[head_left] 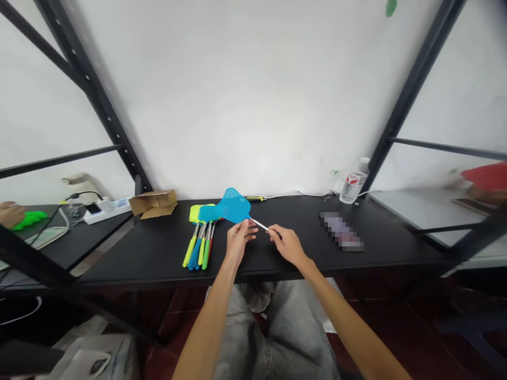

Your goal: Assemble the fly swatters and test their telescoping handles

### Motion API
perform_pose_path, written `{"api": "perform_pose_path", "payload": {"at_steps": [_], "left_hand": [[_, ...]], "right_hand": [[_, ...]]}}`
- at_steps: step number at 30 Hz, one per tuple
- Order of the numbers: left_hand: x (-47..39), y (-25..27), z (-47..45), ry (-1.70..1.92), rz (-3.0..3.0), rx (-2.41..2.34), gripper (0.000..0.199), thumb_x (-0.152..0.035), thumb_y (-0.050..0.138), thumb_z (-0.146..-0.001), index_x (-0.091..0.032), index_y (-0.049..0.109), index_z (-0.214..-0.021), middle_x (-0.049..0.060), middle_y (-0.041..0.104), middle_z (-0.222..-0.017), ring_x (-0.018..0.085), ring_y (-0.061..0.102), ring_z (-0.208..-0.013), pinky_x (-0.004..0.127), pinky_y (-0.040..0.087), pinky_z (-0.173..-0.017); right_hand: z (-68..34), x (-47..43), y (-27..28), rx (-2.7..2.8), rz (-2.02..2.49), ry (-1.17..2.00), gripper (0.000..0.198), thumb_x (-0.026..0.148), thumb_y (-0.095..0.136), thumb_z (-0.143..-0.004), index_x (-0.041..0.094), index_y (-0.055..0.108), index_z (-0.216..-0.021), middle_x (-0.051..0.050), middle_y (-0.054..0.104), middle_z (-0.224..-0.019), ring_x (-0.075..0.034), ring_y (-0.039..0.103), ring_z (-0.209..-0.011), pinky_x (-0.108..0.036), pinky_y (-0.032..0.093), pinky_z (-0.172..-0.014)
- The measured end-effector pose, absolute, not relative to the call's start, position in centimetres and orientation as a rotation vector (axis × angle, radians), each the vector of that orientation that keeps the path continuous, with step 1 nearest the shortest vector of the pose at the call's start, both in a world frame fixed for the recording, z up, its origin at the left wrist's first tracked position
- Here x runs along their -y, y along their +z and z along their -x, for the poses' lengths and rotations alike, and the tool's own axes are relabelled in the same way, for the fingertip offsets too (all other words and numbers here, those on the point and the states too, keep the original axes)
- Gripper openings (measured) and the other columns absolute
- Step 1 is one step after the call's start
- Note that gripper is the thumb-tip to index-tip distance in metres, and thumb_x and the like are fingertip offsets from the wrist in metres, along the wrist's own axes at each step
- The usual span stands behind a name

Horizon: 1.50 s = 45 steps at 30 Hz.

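Note:
A blue fly swatter (234, 205) with a perforated head is held above the table, its head toward the back left. My left hand (237, 240) is at the lower edge of the head, thumb against it and fingers bent beneath. My right hand (288, 244) is closed around the handle end of the thin metal rod (259, 224), hiding the grip. Just left of my left hand lies a row of fly swatters (200, 244) with yellow, blue, green and red handles. Their heads are stacked, partly covered by the held one.
An open cardboard box (154, 205) stands at the back left. On the right are a water bottle (354, 184) and a blurred-out flat object (341, 231). A yellow-black tool (256, 199) lies by the wall. Black shelf posts (412, 95) flank the table; another person's hand (11, 214) shows far left.

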<state>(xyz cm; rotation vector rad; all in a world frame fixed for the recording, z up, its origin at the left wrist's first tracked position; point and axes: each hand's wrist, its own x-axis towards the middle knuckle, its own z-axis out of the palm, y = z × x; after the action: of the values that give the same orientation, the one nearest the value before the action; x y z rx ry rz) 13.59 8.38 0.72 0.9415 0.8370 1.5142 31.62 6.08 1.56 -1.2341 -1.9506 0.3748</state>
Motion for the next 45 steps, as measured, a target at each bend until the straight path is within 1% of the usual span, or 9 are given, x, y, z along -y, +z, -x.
{"api": "perform_pose_path", "payload": {"at_steps": [3, 6, 11, 15, 18, 27, 34, 39, 45], "left_hand": [[-8.1, 0.7, -13.5, 1.521, -0.921, -0.811, 0.042, -0.048, 0.075, -0.075, -0.013, 0.070, -0.098, 0.014, 0.072, -0.101, 0.017, 0.070, -0.077, 0.024, 0.052, -0.060], [-7.9, 0.9, -13.4, 1.526, -0.865, -0.760, 0.040, -0.047, 0.077, -0.074, -0.014, 0.070, -0.095, 0.012, 0.073, -0.100, 0.016, 0.069, -0.079, 0.024, 0.051, -0.063], [-8.9, 1.1, -13.6, 1.574, -0.723, -0.761, 0.033, -0.043, 0.080, -0.071, -0.014, 0.067, -0.080, 0.005, 0.070, -0.078, 0.015, 0.067, -0.071, 0.026, 0.050, -0.065], [-9.7, 1.4, -14.0, 1.571, -0.668, -0.795, 0.031, -0.042, 0.077, -0.073, -0.014, 0.065, -0.077, 0.006, 0.069, -0.075, 0.016, 0.068, -0.070, 0.025, 0.049, -0.061], [-9.8, 1.3, -14.1, 1.590, -0.666, -0.788, 0.030, -0.041, 0.077, -0.074, -0.013, 0.064, -0.077, 0.006, 0.069, -0.075, 0.016, 0.069, -0.072, 0.025, 0.049, -0.062], [-9.2, 0.9, -14.5, 1.674, -0.623, -0.792, 0.033, -0.042, 0.078, -0.072, -0.013, 0.065, -0.077, 0.006, 0.068, -0.073, 0.020, 0.071, -0.077, 0.027, 0.050, -0.066], [-10.5, 1.5, -13.8, 1.736, -0.626, -0.810, 0.034, -0.043, 0.078, -0.072, -0.012, 0.064, -0.079, 0.006, 0.068, -0.072, 0.017, 0.069, -0.072, 0.024, 0.048, -0.060], [-11.5, 1.7, -13.2, 1.772, -0.624, -0.835, 0.034, -0.043, 0.077, -0.073, -0.012, 0.064, -0.081, 0.006, 0.069, -0.074, 0.015, 0.068, -0.069, 0.022, 0.046, -0.057], [-11.4, 1.2, -13.4, 1.797, -0.616, -0.838, 0.032, -0.041, 0.076, -0.073, -0.013, 0.065, -0.082, 0.006, 0.069, -0.074, 0.015, 0.068, -0.070, 0.023, 0.046, -0.059]], "right_hand": [[-31.3, -5.7, 1.8, 2.001, 1.174, 0.348, 0.026, 0.034, 0.041, -0.099, 0.024, 0.065, -0.096, -0.001, 0.067, -0.080, -0.016, 0.061, -0.072, -0.024, 0.038, -0.069], [-30.6, -5.4, 1.9, 2.043, 1.095, 0.442, 0.029, 0.035, 0.040, -0.099, 0.022, 0.065, -0.095, -0.001, 0.065, -0.075, -0.015, 0.058, -0.065, -0.024, 0.039, -0.067], [-29.7, -6.1, 1.1, 1.971, 1.020, 0.804, 0.037, 0.042, 0.039, -0.098, 0.019, 0.066, -0.090, 0.003, 0.052, -0.060, -0.010, 0.046, -0.050, -0.022, 0.036, -0.054], [-30.1, -6.8, 0.9, 1.838, 1.026, 1.171, 0.040, 0.050, 0.039, -0.095, 0.017, 0.061, -0.089, 0.008, 0.039, -0.054, -0.007, 0.030, -0.039, -0.019, 0.025, -0.040], [-30.9, -6.6, 1.1, 1.835, 1.009, 1.248, 0.040, 0.052, 0.039, -0.094, 0.017, 0.059, -0.089, 0.009, 0.035, -0.054, -0.006, 0.027, -0.039, -0.019, 0.022, -0.039], [-31.8, -5.0, 1.4, 2.026, 1.088, 0.773, 0.043, 0.044, 0.035, -0.098, 0.018, 0.067, -0.086, 0.002, 0.054, -0.061, -0.011, 0.047, -0.054, -0.022, 0.035, -0.055], [-32.8, -4.7, 1.8, 2.108, 1.309, 0.367, 0.034, 0.040, 0.038, -0.100, 0.026, 0.069, -0.099, -0.001, 0.072, -0.086, -0.017, 0.065, -0.078, -0.025, 0.038, -0.069], [-34.0, -5.1, 1.5, 2.108, 1.494, 0.160, 0.030, 0.040, 0.038, -0.101, 0.030, 0.067, -0.104, -0.001, 0.074, -0.096, -0.019, 0.067, -0.086, -0.026, 0.036, -0.066], [-33.9, -4.8, 1.4, 2.112, 1.522, 0.133, 0.031, 0.040, 0.038, -0.101, 0.030, 0.066, -0.106, -0.001, 0.074, -0.100, -0.020, 0.067, -0.087, -0.027, 0.035, -0.065]]}}
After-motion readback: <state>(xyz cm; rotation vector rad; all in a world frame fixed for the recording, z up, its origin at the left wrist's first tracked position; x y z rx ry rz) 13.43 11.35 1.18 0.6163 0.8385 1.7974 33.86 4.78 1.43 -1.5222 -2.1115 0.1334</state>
